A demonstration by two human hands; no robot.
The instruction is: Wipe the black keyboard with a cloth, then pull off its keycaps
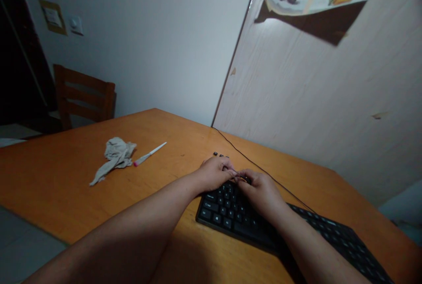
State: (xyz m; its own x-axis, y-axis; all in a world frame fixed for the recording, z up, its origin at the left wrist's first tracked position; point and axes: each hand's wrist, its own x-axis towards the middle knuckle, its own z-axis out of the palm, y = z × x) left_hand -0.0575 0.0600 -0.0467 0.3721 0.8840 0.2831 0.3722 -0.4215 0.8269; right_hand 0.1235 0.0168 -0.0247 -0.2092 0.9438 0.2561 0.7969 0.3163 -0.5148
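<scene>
White markings on the black keyboard, few of them legible.
The corner key faintly reads "Ctrl", and the key just beside it bears a Windows sign; the other legends are too small to read surely. Any print on the wall's pale label is too blurred to tell.
</scene>
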